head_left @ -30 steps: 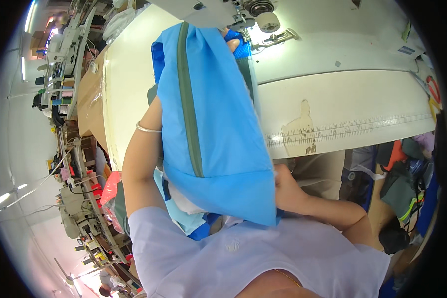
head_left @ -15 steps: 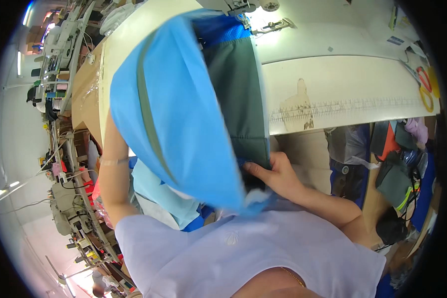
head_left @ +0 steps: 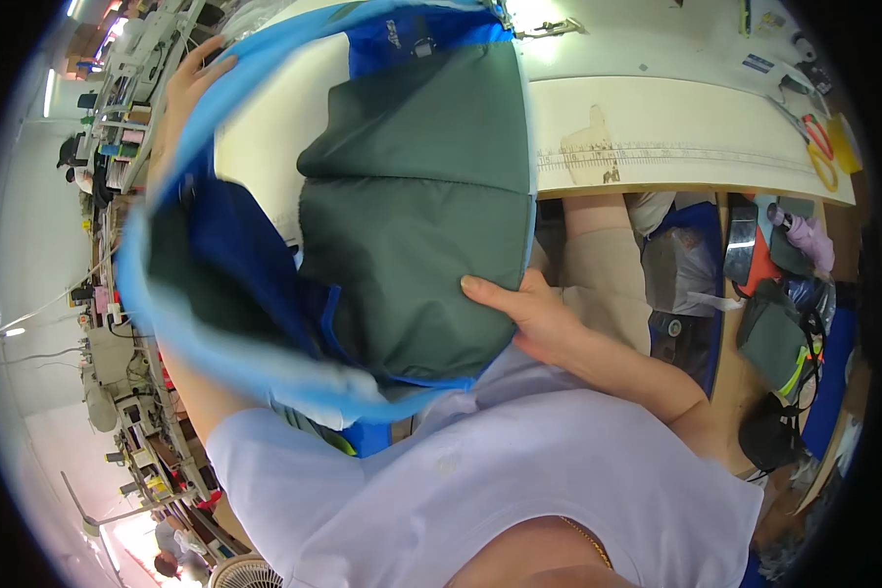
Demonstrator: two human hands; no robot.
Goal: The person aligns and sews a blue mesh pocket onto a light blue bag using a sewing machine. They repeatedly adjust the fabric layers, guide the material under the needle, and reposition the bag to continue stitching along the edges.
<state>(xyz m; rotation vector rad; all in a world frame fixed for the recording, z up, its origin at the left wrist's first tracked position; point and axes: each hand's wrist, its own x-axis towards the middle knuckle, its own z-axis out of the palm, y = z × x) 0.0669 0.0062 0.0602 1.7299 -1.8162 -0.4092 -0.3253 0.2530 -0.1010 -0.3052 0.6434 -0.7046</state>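
- The desk [head_left: 696, 122] spans the upper part of the view, with ruler marks [head_left: 657, 155] printed along its near side.
- The cloth [head_left: 431, 255] lies partly over the desk, its near end hanging off toward the shirt [head_left: 519, 461]. Its long axis runs roughly away from the body — far end pointing up the view to the lit area, near end down at the chest.
- Its green panel [head_left: 416, 211] faces up, crossed by a seam, the right edge nearly straight and its lower part bending in leftward.
- A light-blue part [head_left: 132, 269] bows out to the left in a wide, blurred loop, with dark-blue lining [head_left: 250, 255] inside.
- The right hand [head_left: 534, 309] grips the panel's right edge, thumb flat on top, fingers hidden behind.
- The left hand [head_left: 188, 88] is at the loop's upper left, fingers somewhat spread against the light blue — whether it grips, I cannot tell.
- Scissors [head_left: 815, 143] rest at the desk's right end, well apart from both hands.
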